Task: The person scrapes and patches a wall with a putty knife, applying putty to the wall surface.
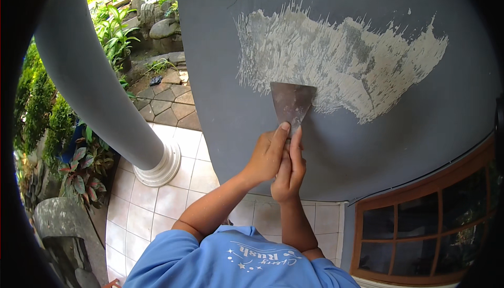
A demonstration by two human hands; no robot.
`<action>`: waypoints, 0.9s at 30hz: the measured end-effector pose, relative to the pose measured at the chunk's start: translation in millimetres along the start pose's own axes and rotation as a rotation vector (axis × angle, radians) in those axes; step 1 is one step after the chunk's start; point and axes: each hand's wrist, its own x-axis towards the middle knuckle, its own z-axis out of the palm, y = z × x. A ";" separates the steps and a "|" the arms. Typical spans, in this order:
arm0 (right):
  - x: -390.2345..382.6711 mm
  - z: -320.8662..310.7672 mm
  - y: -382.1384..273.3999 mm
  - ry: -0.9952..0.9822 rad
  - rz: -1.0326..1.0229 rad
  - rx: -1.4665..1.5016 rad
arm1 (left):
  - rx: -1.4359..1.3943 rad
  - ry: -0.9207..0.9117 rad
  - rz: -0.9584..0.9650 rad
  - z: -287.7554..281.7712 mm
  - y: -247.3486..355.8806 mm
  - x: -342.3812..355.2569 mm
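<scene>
A wide putty knife (292,102) points up and away from me, its broad blade edge at the lower border of a scraped patch (336,52) on the grey wall (231,115). My left hand (266,154) is closed round the handle, thumb along it near the blade. From the other side my right hand (290,177) also grips the handle, one finger stretched toward the base of the blade. Most of the handle is hidden by the fingers. The patch is rough, whitish and streaked, with ragged edges. Pale smears mark the blade.
A round grey column (105,88) with a white base (160,167) stands at the left on tiled floor (142,204). Beyond it are plants (113,36), rocks (164,28) and stone paving (170,102). A brown-framed window (420,230) lies at the lower right.
</scene>
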 end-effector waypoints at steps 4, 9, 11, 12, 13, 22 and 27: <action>-20.7 4.6 -5.5 0.120 -0.192 -0.210 | -0.010 0.016 0.095 7.1 -9.4 -18.2; 16.7 13.4 -13.8 0.002 -0.103 -0.061 | -0.069 -0.024 -0.043 -10.3 22.0 -2.4; 1.0 10.4 -19.8 0.000 -0.100 -0.067 | -0.013 -0.061 0.003 -14.4 24.3 -9.4; -6.5 9.1 -20.6 0.001 -0.109 -0.067 | -0.013 -0.080 0.013 -10.2 16.4 -15.6; -13.7 8.0 -21.0 0.023 -0.133 -0.161 | -0.012 -0.081 0.022 -9.5 11.4 -15.7; -9.3 0.5 -22.8 -0.015 -0.047 -0.109 | -0.071 -0.111 -0.078 -6.8 9.5 -13.2; 2.8 9.8 -13.8 0.050 -0.131 -0.223 | -0.118 -0.154 -0.125 -12.7 11.5 -1.3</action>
